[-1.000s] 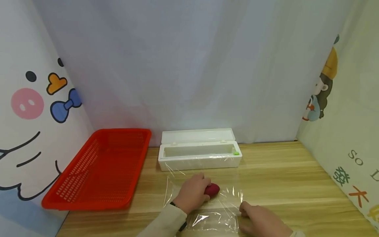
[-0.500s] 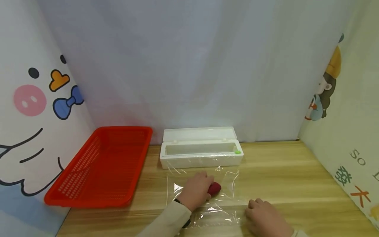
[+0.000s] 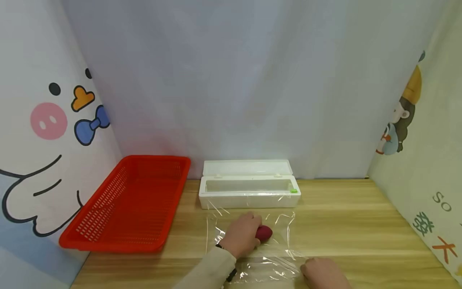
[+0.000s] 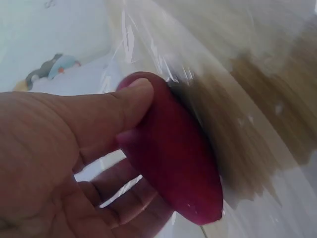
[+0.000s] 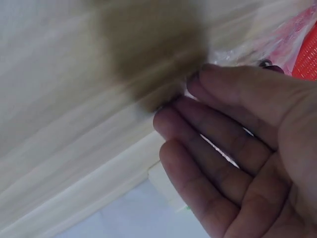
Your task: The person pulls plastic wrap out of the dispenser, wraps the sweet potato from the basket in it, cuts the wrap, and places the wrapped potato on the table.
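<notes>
At your far left the red basket [image 3: 126,204] stands on the tabletop [image 3: 343,216], apart from your grips, which keeps its rim from crowding the work. Next, toward the back, sits the long white box [image 3: 249,200], its lid tipped up near the curtain [image 3: 234,88]; turned that way, its long side faces you squarely. The clear film [image 3: 278,263] lies creased in front of the box and reaches toward you. Over it, your left grip [image 3: 241,237] holds the dark red piece [image 3: 264,233], thumb on one face and fingers round the other, with the tapered end left bare; that hold probably keeps it from rolling and may help weigh the film down. The piece is over the middle of the film, just to the right of your knuckles, though whether it presses right onto the sheet you can't quite tell. At the right end of the box a small green tab [image 3: 294,190] shows on the rim. Farthest right, near the front, your right grip [image 3: 323,273] has its fingers curled and seems to pinch the film's near right corner between thumb and forefinger; the creases running there suggest a light pull, likely to keep the sheet spread.
</notes>
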Action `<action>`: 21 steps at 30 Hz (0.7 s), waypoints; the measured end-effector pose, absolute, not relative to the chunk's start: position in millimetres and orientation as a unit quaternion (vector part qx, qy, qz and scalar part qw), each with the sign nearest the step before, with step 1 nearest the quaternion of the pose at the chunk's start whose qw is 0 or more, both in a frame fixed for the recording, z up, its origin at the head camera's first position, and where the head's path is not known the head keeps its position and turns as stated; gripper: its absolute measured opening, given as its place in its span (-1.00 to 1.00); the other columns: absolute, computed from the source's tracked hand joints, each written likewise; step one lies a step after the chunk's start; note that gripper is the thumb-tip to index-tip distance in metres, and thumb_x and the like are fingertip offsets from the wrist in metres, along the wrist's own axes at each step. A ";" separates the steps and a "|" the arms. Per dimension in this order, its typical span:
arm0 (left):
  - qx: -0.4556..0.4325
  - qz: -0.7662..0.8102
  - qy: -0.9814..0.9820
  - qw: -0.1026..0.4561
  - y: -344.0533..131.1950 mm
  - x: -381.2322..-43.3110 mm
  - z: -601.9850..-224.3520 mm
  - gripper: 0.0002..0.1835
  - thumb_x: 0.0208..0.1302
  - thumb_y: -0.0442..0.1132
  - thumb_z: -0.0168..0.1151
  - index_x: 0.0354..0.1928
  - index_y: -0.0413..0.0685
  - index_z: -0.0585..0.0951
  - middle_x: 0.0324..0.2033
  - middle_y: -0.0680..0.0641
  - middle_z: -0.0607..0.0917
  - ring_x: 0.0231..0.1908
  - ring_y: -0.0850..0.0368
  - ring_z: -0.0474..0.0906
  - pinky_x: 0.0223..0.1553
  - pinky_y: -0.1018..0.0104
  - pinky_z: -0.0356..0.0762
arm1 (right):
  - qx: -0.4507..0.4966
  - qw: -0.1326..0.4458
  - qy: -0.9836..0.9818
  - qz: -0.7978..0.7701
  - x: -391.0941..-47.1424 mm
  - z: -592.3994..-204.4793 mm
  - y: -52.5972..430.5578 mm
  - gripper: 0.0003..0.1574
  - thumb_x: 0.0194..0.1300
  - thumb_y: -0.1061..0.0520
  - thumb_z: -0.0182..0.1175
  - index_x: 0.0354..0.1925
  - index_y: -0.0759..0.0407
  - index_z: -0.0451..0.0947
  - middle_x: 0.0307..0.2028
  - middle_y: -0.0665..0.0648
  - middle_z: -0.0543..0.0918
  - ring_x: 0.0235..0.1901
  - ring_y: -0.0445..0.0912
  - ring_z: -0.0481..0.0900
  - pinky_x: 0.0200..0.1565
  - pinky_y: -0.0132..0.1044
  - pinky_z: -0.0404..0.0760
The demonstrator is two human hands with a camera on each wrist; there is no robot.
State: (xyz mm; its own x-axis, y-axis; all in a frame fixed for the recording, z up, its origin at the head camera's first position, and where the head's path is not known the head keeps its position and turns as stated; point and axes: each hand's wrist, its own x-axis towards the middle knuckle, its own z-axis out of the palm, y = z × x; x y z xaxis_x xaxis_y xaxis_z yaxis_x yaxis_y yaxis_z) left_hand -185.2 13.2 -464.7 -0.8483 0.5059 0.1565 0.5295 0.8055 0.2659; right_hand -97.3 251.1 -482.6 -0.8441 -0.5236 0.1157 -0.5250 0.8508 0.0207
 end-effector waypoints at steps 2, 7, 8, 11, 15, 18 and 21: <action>-0.257 -0.165 -0.951 0.044 15.4 -184.5 -466.9 -0.61 -0.14 -0.13 0.52 -0.28 0.05 0.52 -0.40 0.08 0.49 -0.37 0.18 0.41 -0.39 0.32 0.41 | 0.267 0.052 -0.962 -0.004 -96.9 -482.1 251.9 -0.73 -0.25 0.23 0.29 -0.77 -0.01 0.38 -0.74 -0.13 0.35 -0.73 -0.25 0.27 -0.68 -0.31 0.31; -0.246 -0.164 -0.952 0.076 18.5 -179.3 -467.7 -0.44 -0.22 -0.07 0.57 -0.09 0.05 0.57 -0.29 0.03 0.59 -0.26 0.12 0.48 -0.26 0.27 0.48 | 0.267 0.048 -0.962 -0.006 -96.8 -481.5 251.9 -0.73 -0.24 0.22 0.29 -0.77 -0.01 0.37 -0.75 -0.12 0.34 -0.73 -0.24 0.27 -0.67 -0.31 0.32; -0.248 -0.163 -0.952 0.079 17.7 -177.5 -466.7 -0.40 -0.24 -0.05 0.58 -0.06 0.04 0.57 -0.27 0.02 0.60 -0.25 0.11 0.49 -0.25 0.26 0.49 | 0.269 0.047 -0.962 0.000 -96.5 -481.3 251.2 -0.72 -0.24 0.22 0.29 -0.77 -0.01 0.37 -0.75 -0.13 0.33 -0.73 -0.25 0.25 -0.67 -0.31 0.31; -0.260 -0.160 -0.948 0.085 15.9 -173.1 -463.6 -0.36 -0.26 -0.03 0.59 -0.03 0.03 0.57 -0.27 0.01 0.59 -0.25 0.11 0.47 -0.24 0.27 0.47 | 0.275 0.053 -0.960 0.009 -96.7 -480.8 250.1 -0.70 -0.28 0.24 0.27 -0.80 -0.03 0.33 -0.76 -0.14 0.30 -0.74 -0.25 0.22 -0.68 -0.31 0.28; -0.266 -0.145 -0.948 0.093 14.7 -171.7 -463.1 -0.45 -0.27 0.02 0.58 -0.22 0.02 0.53 -0.39 0.05 0.53 -0.35 0.15 0.42 -0.32 0.32 0.41 | 0.287 0.062 -0.956 -0.002 -99.7 -480.2 249.0 -0.67 -0.32 0.25 0.25 -0.83 -0.04 0.29 -0.79 -0.15 0.29 -0.75 -0.26 0.18 -0.68 -0.32 0.27; -0.269 -0.164 -0.945 0.085 12.1 -171.1 -465.7 -0.50 -0.27 0.04 0.57 -0.40 0.06 0.43 -0.53 0.14 0.46 -0.49 0.22 0.36 -0.47 0.37 0.32 | 0.290 0.057 -0.955 -0.012 -102.0 -478.7 247.5 -0.64 -0.33 0.25 0.24 -0.85 -0.05 0.26 -0.81 -0.14 0.27 -0.76 -0.26 0.16 -0.69 -0.32 0.26; -0.300 -0.196 -0.933 0.041 4.9 -166.0 -463.7 -0.55 -0.19 0.07 0.53 -0.47 0.10 0.41 -0.61 0.22 0.40 -0.57 0.31 0.30 -0.53 0.43 0.27 | 0.289 0.046 -0.956 -0.018 -104.0 -476.7 245.0 -0.65 -0.33 0.24 0.24 -0.85 -0.04 0.25 -0.82 -0.13 0.27 -0.77 -0.25 0.16 -0.69 -0.30 0.27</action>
State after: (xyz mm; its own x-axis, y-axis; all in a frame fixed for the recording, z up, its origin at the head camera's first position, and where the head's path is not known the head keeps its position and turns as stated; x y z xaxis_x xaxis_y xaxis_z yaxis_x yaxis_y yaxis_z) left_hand -166.0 4.9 -463.7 -0.8168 0.5435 0.1938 0.5754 0.7430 0.3418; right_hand -104.0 245.0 -476.7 -0.8289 -0.5539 0.0780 -0.5506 0.8325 0.0613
